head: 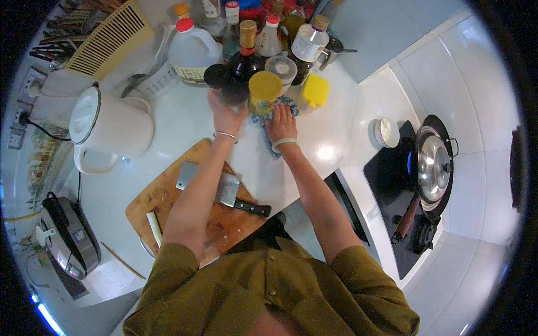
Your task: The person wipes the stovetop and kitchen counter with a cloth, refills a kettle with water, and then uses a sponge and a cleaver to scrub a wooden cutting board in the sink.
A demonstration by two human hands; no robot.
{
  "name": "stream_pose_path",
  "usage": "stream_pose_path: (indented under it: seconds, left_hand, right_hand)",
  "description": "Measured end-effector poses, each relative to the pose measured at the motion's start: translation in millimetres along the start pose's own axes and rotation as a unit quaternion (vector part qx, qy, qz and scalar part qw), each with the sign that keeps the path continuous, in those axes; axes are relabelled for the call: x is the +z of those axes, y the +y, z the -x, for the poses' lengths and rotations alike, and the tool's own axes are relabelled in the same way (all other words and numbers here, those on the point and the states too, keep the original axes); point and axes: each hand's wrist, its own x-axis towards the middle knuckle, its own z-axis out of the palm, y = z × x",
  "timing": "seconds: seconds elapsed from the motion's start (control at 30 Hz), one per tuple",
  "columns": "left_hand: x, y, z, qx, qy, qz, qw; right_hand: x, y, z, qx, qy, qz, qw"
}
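My left hand [227, 115] is around a black-lidded jar [234, 93], fingers on its near side. Just behind that jar is a second black lid [217, 75]. My right hand [281, 124] lies flat over a blue patterned cloth [269, 140], pressing it on the white countertop [323, 130]. Part of the cloth is hidden under the palm. Close to the right fingertips stands a yellow-lidded container [265, 87]. A clear-lidded jar [281, 70] is behind it, and a yellow-topped box [315, 90] sits to the right.
A wooden cutting board [168, 193] bears a cleaver [228, 188] and a pale stalk [154, 227]. Bottles, including a plastic jug [191, 50], crowd the back. A white electric pot [113, 122] stands left. On the right, a lidded wok [435, 168] sits over a blue flame, near a small bowl [387, 132].
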Motion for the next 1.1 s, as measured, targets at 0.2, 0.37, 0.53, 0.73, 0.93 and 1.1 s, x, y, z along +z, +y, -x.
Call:
stream_pose_path:
  seconds: [0.2, 0.37, 0.53, 0.73, 0.93, 1.1]
  left_hand:
    - [-40.3, -17.4, 9.6, -0.013, -0.106, -0.089, 0.990]
    - [-110.4, 13.9, 38.8, 0.034, -0.116, -0.093, 0.988]
    - [-189.5, 47.9, 104.0, 0.004, -0.119, -0.120, 0.986]
    - [-255.4, 71.3, 214.6, -0.171, -0.016, -0.057, 0.983]
    - [-278.8, 86.3, 282.0, -0.217, 0.044, -0.131, 0.966]
    - [-289.9, 93.8, 313.6, -0.244, 0.058, -0.167, 0.954]
  right_hand:
    - [-18.6, -28.2, 82.1, -0.183, -0.041, -0.032, 0.982]
    - [-54.7, 17.7, 97.5, -0.112, -0.108, -0.013, 0.988]
    - [-57.0, 123.2, 98.1, 0.075, -0.031, 0.039, 0.996]
    - [-42.7, 133.5, 96.6, 0.079, 0.029, 0.052, 0.995]
    - [-39.8, 30.1, 141.6, -0.122, -0.082, 0.016, 0.989]
    - [-50.7, 13.6, 156.0, -0.166, -0.136, -0.018, 0.976]
